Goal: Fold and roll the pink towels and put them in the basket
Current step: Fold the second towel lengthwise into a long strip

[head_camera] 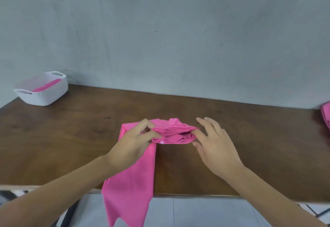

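A pink towel lies folded into a long strip on the brown table, its near end hanging over the front edge. The far end is turned sideways into a loose roll of several layers. My left hand pinches the left end of that roll with curled fingers and thumb. My right hand touches the right end of the roll with thumb and fingertips, the other fingers spread and straight. A white basket stands at the far left corner with a pink towel inside it.
More pink cloth lies at the table's right edge, cut off by the frame. A grey wall rises right behind the table. A tiled floor shows below the front edge.
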Motion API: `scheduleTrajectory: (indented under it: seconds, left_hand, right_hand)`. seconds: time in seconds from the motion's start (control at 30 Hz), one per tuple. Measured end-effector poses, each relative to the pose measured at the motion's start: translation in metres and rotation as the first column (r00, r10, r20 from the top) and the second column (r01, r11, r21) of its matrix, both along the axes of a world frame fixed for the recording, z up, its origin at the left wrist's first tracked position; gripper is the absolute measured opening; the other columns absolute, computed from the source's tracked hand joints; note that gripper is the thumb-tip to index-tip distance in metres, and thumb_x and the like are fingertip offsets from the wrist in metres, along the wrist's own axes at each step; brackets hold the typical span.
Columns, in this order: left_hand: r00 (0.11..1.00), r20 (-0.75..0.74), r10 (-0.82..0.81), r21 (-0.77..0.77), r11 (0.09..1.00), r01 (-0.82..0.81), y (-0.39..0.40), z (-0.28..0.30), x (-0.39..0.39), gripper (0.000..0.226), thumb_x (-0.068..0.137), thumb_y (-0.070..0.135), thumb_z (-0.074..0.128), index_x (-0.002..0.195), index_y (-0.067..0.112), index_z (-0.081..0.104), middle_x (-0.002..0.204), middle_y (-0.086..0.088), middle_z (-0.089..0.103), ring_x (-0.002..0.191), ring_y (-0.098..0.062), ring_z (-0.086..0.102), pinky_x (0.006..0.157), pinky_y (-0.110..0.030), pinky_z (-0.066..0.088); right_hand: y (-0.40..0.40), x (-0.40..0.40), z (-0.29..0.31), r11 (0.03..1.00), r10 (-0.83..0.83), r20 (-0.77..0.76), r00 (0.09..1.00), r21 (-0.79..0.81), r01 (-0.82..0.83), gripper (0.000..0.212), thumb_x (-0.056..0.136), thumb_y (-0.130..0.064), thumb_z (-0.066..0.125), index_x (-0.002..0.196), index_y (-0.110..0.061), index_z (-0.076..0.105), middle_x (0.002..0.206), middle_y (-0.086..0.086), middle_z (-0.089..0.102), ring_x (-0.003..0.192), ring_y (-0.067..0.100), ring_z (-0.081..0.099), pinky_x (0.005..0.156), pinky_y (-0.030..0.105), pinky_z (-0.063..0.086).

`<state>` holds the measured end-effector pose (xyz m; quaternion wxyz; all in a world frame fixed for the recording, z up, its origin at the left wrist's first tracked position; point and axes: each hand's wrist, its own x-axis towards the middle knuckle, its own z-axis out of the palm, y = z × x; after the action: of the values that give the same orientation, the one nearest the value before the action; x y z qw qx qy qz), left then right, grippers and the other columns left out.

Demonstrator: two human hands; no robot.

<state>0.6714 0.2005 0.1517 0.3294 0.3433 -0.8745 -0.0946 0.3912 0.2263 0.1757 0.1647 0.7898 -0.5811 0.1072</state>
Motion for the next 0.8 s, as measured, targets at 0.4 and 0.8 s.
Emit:
scheduleTrajectory:
  seconds: [0.4,0.8]
  left_hand:
    - [0.991,-0.123,0.051,0.127,0.991,-0.035,0.105,-0.033,0.043,0.027,0.1,0.038,0.053,0.099,0.017,0.07,0.092,0.014,0.058,0.084,-0.008,0.058,0.073,-0.028,0.048]
    - [0.996,-0.092,0.009,0.386,0.922,0.027,0.212,-0.085,0.171,0.034,0.098,0.051,0.057,0.094,0.02,0.07,0.091,0.006,0.063,0.085,-0.018,0.06,0.076,-0.038,0.05]
  right_hand:
    - [0.098,0.034,-0.052,0.956,0.282,-0.119,0.952,-0.052,-0.29,0.034,0.065,-0.008,0.082,0.096,-0.018,0.074,0.125,0.004,0.065,0.123,0.027,0.056,0.079,0.035,0.054]
    - [0.235,0.15,-0.124,0.944,0.326,-0.008,0.945,-0.057,-0.326,0.006,0.086,-0.022,0.073,0.086,-0.017,0.07,0.099,0.0,0.067,0.101,0.025,0.063,0.071,0.035,0.051]
